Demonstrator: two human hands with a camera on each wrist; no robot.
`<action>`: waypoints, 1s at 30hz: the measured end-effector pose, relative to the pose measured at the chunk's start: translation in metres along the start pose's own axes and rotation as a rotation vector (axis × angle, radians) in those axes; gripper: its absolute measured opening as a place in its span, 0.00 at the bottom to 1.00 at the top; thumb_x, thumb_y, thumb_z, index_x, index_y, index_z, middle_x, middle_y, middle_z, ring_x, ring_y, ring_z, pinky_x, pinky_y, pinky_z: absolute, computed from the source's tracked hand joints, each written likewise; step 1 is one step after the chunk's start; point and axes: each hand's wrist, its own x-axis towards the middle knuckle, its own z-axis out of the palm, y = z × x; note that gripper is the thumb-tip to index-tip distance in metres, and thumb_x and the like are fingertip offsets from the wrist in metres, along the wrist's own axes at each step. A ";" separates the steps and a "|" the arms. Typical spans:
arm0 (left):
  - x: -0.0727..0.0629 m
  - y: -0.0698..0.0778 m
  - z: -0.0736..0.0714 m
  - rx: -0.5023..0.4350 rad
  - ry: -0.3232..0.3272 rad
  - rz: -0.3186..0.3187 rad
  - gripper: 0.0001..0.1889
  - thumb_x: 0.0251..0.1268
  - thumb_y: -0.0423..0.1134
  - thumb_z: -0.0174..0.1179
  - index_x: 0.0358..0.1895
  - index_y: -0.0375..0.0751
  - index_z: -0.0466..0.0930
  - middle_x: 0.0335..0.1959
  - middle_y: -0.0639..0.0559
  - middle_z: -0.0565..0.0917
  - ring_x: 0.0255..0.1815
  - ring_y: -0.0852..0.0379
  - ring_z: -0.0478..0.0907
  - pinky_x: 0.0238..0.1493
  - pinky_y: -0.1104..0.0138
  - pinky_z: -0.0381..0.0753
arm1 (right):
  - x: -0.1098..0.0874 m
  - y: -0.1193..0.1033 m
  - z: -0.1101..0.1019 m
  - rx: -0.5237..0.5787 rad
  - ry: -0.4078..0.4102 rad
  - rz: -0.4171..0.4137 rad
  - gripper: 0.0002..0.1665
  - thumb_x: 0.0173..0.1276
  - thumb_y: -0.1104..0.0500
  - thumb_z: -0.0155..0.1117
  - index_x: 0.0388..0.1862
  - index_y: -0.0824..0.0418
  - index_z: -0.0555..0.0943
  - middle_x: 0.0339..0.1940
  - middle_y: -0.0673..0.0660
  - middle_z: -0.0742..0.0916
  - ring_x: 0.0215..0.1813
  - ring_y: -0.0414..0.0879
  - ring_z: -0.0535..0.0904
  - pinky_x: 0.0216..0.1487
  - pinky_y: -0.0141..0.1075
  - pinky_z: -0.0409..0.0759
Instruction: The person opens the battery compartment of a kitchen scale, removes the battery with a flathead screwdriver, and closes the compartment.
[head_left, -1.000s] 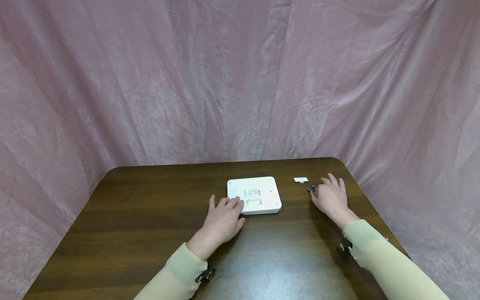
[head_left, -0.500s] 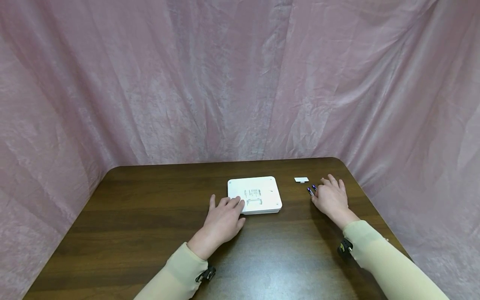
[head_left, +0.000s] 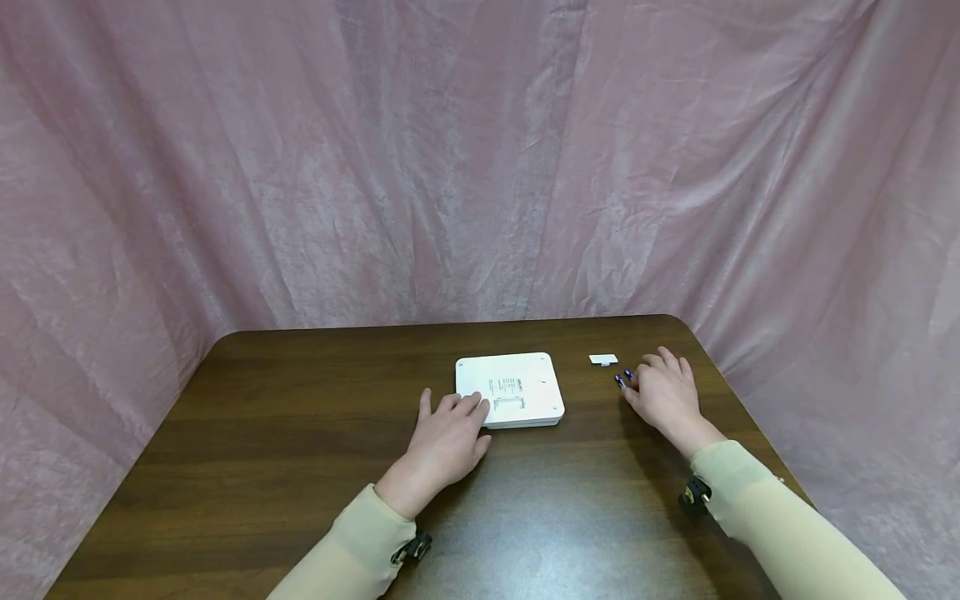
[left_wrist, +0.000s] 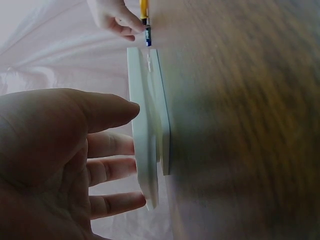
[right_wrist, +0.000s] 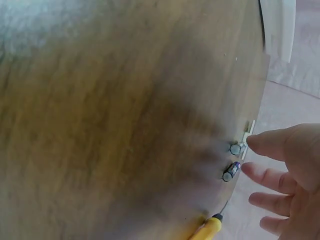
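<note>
A flat white kitchen scale [head_left: 525,375] lies underside up, with printed text and a small recess showing. My left hand [head_left: 446,442] rests its fingertips on the scale's near left part, fingers mostly straight. In the left wrist view the thumb and several fingers touch the scale's outer plate. Over to the right, my right hand [head_left: 663,398] reaches down at two purple-and-silver batteries. In the right wrist view its thumb tip is at one battery [right_wrist: 235,149] and its index finger is beside the other battery [right_wrist: 231,171]. Thumb and index stand apart; whether they touch the batteries I cannot tell.
A small white battery cover [head_left: 603,359] with a tab lies between the scale and the right hand. A yellow-handled screwdriver [right_wrist: 207,229] lies near the right hand, hidden from the head view. Pink curtains [head_left: 480,167] hang behind the brown wooden table [head_left: 300,433].
My right hand has shifted very slightly to the right, its fingers still at the batteries. The left hand and the scale have stayed put.
</note>
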 end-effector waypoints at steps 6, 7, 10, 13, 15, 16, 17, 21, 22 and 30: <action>0.000 0.000 -0.001 -0.001 -0.001 -0.001 0.28 0.83 0.52 0.66 0.78 0.46 0.79 0.79 0.49 0.77 0.76 0.41 0.74 0.78 0.26 0.57 | 0.004 0.001 -0.004 0.014 -0.001 -0.039 0.14 0.76 0.55 0.75 0.42 0.67 0.87 0.70 0.74 0.82 0.80 0.77 0.66 0.79 0.74 0.59; 0.000 0.000 -0.001 -0.001 0.001 0.000 0.28 0.83 0.52 0.66 0.78 0.46 0.79 0.79 0.49 0.77 0.76 0.41 0.74 0.78 0.26 0.57 | 0.005 0.001 -0.004 0.013 -0.003 -0.046 0.15 0.77 0.55 0.75 0.46 0.68 0.87 0.70 0.75 0.82 0.80 0.77 0.66 0.79 0.73 0.59; 0.000 0.000 -0.002 0.000 0.004 0.003 0.28 0.83 0.51 0.66 0.78 0.46 0.79 0.79 0.49 0.77 0.76 0.41 0.74 0.78 0.27 0.57 | 0.008 0.003 -0.006 0.014 -0.007 -0.067 0.22 0.77 0.55 0.75 0.58 0.71 0.87 0.73 0.75 0.81 0.81 0.76 0.66 0.80 0.73 0.59; -0.001 0.000 -0.002 -0.004 -0.001 0.002 0.28 0.83 0.51 0.66 0.78 0.46 0.79 0.79 0.49 0.77 0.76 0.41 0.74 0.79 0.27 0.57 | 0.013 0.005 -0.008 0.015 -0.019 -0.090 0.27 0.77 0.56 0.74 0.66 0.72 0.84 0.76 0.76 0.78 0.82 0.75 0.64 0.80 0.73 0.57; -0.001 0.000 -0.002 -0.007 0.000 0.001 0.28 0.83 0.51 0.66 0.78 0.45 0.79 0.79 0.49 0.77 0.76 0.41 0.74 0.79 0.27 0.57 | 0.016 0.007 -0.010 0.013 -0.037 -0.104 0.29 0.78 0.56 0.74 0.69 0.73 0.82 0.77 0.76 0.76 0.83 0.75 0.63 0.81 0.73 0.56; 0.000 0.000 -0.002 -0.007 -0.002 0.000 0.28 0.83 0.52 0.66 0.78 0.46 0.79 0.79 0.49 0.77 0.76 0.41 0.74 0.79 0.27 0.57 | 0.018 0.007 -0.011 0.012 -0.049 -0.109 0.30 0.78 0.56 0.73 0.71 0.73 0.81 0.78 0.76 0.75 0.84 0.75 0.62 0.81 0.73 0.55; 0.000 0.000 -0.002 -0.007 -0.002 -0.001 0.28 0.83 0.52 0.66 0.78 0.46 0.79 0.79 0.49 0.77 0.76 0.41 0.74 0.79 0.27 0.57 | 0.020 0.008 -0.012 0.010 -0.060 -0.112 0.31 0.79 0.56 0.72 0.72 0.73 0.80 0.79 0.76 0.74 0.84 0.75 0.61 0.81 0.73 0.55; -0.001 0.001 -0.003 -0.004 -0.002 -0.002 0.28 0.83 0.52 0.66 0.78 0.46 0.79 0.79 0.49 0.77 0.76 0.41 0.74 0.79 0.27 0.57 | 0.026 0.011 -0.014 -0.002 -0.084 -0.118 0.32 0.81 0.55 0.70 0.75 0.72 0.78 0.81 0.76 0.72 0.85 0.75 0.59 0.81 0.73 0.54; -0.001 0.001 -0.002 -0.005 -0.003 -0.001 0.28 0.83 0.52 0.66 0.78 0.46 0.79 0.79 0.49 0.77 0.77 0.41 0.74 0.79 0.27 0.57 | 0.028 0.011 -0.015 -0.006 -0.085 -0.119 0.31 0.82 0.55 0.70 0.75 0.72 0.78 0.81 0.76 0.72 0.85 0.75 0.59 0.81 0.73 0.54; 0.000 0.000 -0.001 -0.005 -0.018 -0.009 0.29 0.83 0.53 0.66 0.80 0.47 0.78 0.81 0.50 0.76 0.78 0.41 0.73 0.79 0.26 0.55 | 0.035 0.012 -0.018 -0.011 -0.074 -0.133 0.30 0.80 0.55 0.71 0.73 0.71 0.80 0.80 0.75 0.75 0.84 0.75 0.62 0.81 0.73 0.56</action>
